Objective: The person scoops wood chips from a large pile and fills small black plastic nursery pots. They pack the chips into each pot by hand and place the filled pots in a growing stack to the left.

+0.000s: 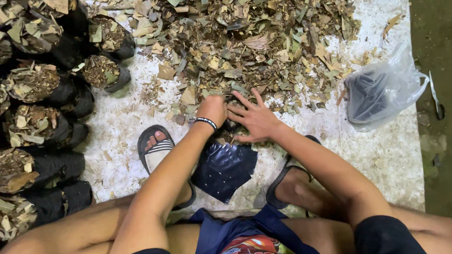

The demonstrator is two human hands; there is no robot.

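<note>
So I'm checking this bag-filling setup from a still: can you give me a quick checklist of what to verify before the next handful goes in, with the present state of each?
1. Black bag lies between the feet, its mouth toward the pile: ok.
2. Bag mouth held open: cannot tell, the hands hide it.
3. Left hand at the mouth, closed: ok.
4. Right hand spread on the leaf litter pile: ok.
5. Pile within reach, touching the hands: ok.
6. Spare bags in the clear plastic bag to the right: ok.
</note>
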